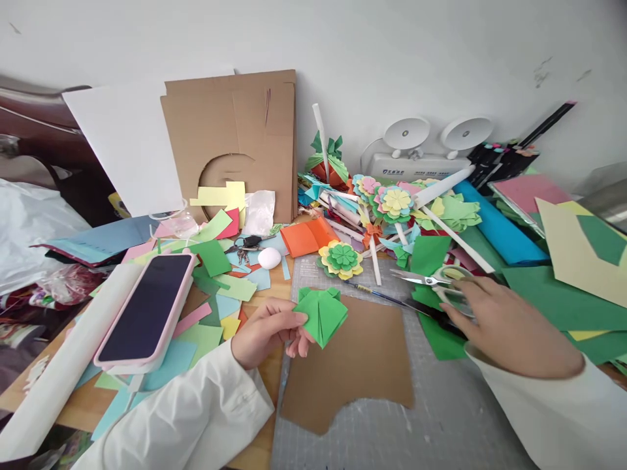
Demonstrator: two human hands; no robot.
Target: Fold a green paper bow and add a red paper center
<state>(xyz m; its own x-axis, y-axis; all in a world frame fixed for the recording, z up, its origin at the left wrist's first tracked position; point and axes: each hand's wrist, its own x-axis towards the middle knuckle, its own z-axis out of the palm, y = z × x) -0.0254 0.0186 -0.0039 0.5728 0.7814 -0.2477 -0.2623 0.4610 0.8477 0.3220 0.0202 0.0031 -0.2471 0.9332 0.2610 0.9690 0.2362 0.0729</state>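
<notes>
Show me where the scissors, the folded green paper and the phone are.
Scissors (430, 281): head view, on the pivot.
Folded green paper (321, 314): head view, on the middle of its visible face.
Phone (145, 307): head view, on the dark screen.

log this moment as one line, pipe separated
left hand: holds folded green paper | right hand: on handle end of scissors | brown cardboard: flat on grey mat

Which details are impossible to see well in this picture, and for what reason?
All in the head view:
Far side of the folded green paper: hidden behind its own front.
Handle end of the scissors: partly covered by the right hand.
Smaller print on the white lamp unit: too small to read.
White plastic bag: cut off by the left edge.
</notes>
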